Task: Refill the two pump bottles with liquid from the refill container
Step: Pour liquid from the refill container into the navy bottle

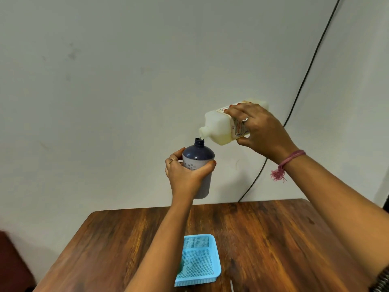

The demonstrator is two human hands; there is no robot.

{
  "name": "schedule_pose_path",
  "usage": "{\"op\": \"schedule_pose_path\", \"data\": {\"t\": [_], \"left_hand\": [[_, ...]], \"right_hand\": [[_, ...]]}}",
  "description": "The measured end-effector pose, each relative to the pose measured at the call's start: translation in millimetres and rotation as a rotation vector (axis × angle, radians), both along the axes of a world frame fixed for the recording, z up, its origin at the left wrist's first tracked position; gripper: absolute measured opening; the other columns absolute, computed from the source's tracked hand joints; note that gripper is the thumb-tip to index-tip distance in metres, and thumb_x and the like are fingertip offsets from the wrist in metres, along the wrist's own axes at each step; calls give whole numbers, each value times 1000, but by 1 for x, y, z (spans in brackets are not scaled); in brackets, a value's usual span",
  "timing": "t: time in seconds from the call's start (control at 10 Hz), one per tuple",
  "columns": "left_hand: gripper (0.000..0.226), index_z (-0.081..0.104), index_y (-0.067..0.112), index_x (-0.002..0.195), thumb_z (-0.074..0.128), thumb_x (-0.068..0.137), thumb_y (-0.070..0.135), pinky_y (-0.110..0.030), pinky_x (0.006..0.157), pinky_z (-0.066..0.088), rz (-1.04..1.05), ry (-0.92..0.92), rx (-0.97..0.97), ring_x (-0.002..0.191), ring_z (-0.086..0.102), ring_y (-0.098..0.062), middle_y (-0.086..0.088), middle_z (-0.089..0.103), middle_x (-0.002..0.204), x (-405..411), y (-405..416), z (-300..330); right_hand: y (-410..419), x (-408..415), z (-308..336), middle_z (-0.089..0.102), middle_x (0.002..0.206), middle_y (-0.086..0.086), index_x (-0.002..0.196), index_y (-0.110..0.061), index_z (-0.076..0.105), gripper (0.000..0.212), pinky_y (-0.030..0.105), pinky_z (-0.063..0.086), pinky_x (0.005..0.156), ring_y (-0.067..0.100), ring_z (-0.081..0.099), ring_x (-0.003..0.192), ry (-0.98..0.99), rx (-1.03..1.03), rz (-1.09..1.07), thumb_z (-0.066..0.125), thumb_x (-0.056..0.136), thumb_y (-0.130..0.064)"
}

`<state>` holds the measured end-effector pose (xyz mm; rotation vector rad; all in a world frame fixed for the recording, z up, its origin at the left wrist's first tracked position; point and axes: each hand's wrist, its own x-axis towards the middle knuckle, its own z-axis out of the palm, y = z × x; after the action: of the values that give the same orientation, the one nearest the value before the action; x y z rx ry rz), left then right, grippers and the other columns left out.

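My left hand [185,175] grips a dark blue bottle [199,153] with a pale flowered label, held upright in the air above the table, its neck open with no pump on it. My right hand [261,128] holds the white refill container [219,128], tilted with its spout pointing down-left. The spout sits right over the bottle's open neck and a thin stream of pale liquid runs into it. Yellowish liquid shows inside the container. No second pump bottle is in view.
A wooden table [273,239] lies below my arms. A light blue mesh basket [202,258] rests on it near the front, partly behind my left forearm. A black cable [303,85] hangs down the white wall at the right.
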<state>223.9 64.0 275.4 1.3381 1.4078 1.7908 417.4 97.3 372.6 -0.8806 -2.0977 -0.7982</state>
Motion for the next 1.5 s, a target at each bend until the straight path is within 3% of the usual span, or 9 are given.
{"op": "schedule_pose_path", "data": {"t": [1.0, 1.2, 1.5], "left_hand": [[93, 39, 34, 117, 74, 36, 61, -40, 91, 55, -17, -5, 6, 117, 51, -23, 0, 49, 126, 1, -2, -1], [86, 38, 33, 119, 81, 46, 48, -39, 91, 55, -12, -1, 15, 118, 50, -24, -1, 48, 128, 2, 0, -2], [94, 40, 32, 119, 75, 36, 60, -40, 91, 55, -10, -7, 15, 117, 51, -23, -1, 48, 127, 3, 0, -2]], "right_hand": [[0, 0, 1, 59, 126, 17, 129, -5, 54, 75, 50, 44, 100, 37, 55, 116, -24, 15, -6, 85, 61, -4], [0, 0, 0, 59, 126, 17, 129, -5, 53, 76, 49, 43, 100, 38, 54, 116, -21, 15, -5, 86, 60, -5], [0, 1, 1, 59, 126, 18, 130, -5, 53, 77, 49, 42, 100, 38, 55, 116, -15, 17, -2, 86, 61, -6]]}}
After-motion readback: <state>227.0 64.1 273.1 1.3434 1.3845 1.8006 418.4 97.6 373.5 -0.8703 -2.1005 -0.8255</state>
